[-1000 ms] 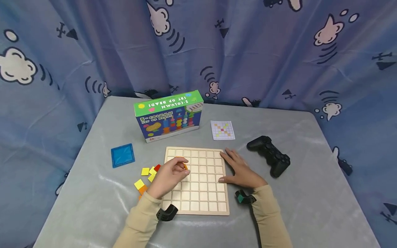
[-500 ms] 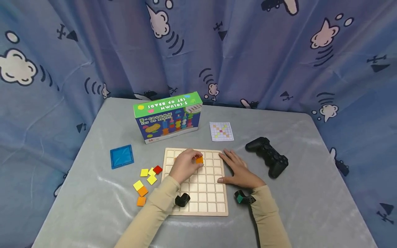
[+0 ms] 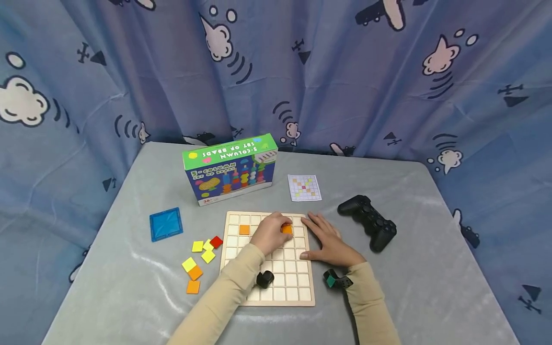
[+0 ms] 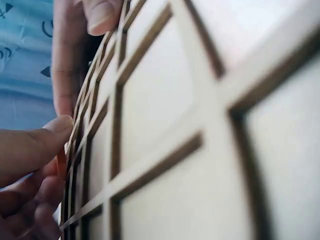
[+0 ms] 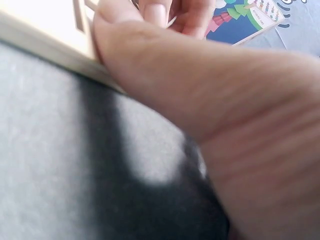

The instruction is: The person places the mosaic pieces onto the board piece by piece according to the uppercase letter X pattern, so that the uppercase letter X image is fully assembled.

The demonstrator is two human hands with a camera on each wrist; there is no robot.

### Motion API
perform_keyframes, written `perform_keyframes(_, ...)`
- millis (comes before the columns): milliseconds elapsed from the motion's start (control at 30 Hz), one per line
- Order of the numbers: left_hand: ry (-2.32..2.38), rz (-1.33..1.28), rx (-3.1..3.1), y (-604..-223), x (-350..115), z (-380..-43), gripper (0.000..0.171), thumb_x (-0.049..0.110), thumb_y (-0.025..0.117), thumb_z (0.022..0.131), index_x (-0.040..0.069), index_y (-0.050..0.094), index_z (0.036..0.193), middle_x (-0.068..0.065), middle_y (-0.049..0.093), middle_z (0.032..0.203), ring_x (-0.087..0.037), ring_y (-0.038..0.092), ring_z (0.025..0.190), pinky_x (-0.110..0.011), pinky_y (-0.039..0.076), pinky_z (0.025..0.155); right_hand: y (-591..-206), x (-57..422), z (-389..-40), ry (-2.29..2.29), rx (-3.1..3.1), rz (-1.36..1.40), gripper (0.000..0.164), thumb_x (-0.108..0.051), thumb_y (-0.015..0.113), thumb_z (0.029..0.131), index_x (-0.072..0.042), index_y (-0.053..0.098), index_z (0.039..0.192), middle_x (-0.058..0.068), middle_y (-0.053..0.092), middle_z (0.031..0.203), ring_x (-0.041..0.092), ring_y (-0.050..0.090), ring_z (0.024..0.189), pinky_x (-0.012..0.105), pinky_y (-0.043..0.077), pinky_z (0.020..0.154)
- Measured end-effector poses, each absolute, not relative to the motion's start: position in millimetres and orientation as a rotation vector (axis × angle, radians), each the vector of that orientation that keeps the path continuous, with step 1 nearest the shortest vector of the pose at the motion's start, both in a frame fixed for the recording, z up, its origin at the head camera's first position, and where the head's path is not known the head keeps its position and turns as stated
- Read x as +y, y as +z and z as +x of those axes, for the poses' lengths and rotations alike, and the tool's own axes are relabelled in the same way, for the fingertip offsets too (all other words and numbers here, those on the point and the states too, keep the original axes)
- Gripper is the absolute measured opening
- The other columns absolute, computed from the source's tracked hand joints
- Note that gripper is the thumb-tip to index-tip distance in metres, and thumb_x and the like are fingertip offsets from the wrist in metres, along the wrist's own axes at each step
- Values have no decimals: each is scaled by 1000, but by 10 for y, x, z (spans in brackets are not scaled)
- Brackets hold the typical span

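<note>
A wooden grid board (image 3: 284, 293) lies on the table in the head view. My left hand (image 3: 268, 235) reaches over its upper part and pinches an orange square tile (image 3: 287, 229) at the cells near the upper right. In the left wrist view the tile's thin orange edge (image 4: 61, 165) shows below the thumb, close against the grid. Another orange tile (image 3: 244, 230) sits in a cell at the board's upper left. My right hand (image 3: 331, 245) rests along the right edge, fingers spread, with the thumb on the rim; the right wrist view shows this thumb (image 5: 145, 55) close up.
Loose yellow tiles (image 3: 189, 264), orange tiles (image 3: 193, 287) and a red tile (image 3: 216, 242) lie left of the board. Around it are a blue square tray (image 3: 166, 224), a toy box (image 3: 230, 170), a pattern card (image 3: 304, 188) and a black game controller (image 3: 367, 223).
My left hand has moved right across the board with the orange tile and come down at the upper right cells. The other orange tile is now uncovered. My right hand stays at the edge.
</note>
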State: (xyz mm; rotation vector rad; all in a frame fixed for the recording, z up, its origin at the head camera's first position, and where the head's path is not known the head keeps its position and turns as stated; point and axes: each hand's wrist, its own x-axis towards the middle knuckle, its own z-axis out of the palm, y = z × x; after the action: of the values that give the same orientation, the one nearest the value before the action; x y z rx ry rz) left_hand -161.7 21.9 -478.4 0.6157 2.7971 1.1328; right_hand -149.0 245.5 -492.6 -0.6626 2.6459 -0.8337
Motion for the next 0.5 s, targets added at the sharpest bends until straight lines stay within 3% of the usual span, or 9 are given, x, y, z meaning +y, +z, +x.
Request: perform_keyframes(500,1121,672,2813,-4839,257,-1645,28,13,80,77,7,71,102,-4,60,96,-17,57,80,-30,49,78,-4943,2455,-1495,-853,2645,-669,95,-50,74,78,-21,24,153,12,12,160,39,3,146,68,9,105)
